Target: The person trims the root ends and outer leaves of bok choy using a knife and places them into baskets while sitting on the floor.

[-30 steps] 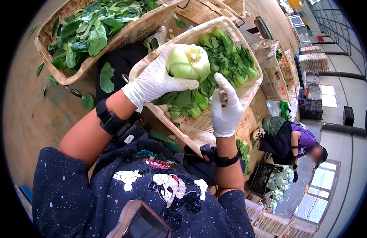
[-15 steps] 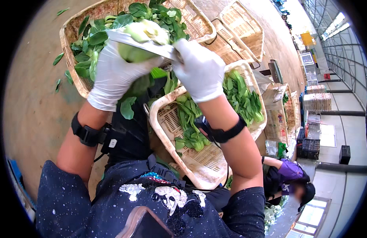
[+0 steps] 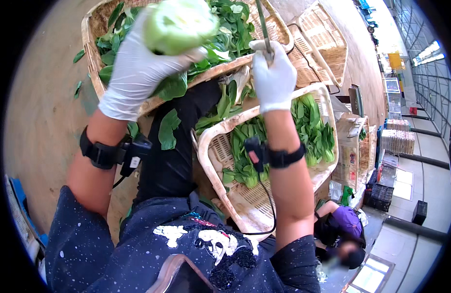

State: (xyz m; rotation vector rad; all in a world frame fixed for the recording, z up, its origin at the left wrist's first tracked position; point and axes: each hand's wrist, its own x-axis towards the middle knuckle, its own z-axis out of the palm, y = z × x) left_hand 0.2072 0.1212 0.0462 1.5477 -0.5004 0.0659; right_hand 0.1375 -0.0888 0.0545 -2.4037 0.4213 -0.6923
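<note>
Two white-gloved hands are busy in the head view, clock read from its centre. Around eleven o'clock, the left hand (image 3: 137,73) clasps a plump, round, pale-green vegetable (image 3: 181,24) (its whitish top looks blurred from here), seen against a beige slotted plastic crate (image 3: 272,24) of loose dark-green leaves (image 3: 237,29). At one o'clock, the right hand (image 3: 275,80) is curled round a narrow, dark knife (image 3: 262,22), edge-on, pointing toward twelve and apart from the vegetable. A cream slotted plastic crate (image 3: 255,202) reaches toward four, holding bright-green leafy heads (image 3: 311,129). One torn green leaf (image 3: 169,129) lies on black trousers (image 3: 174,163) near half past nine; someone in purple (image 3: 348,219) bends at four o'clock.
</note>
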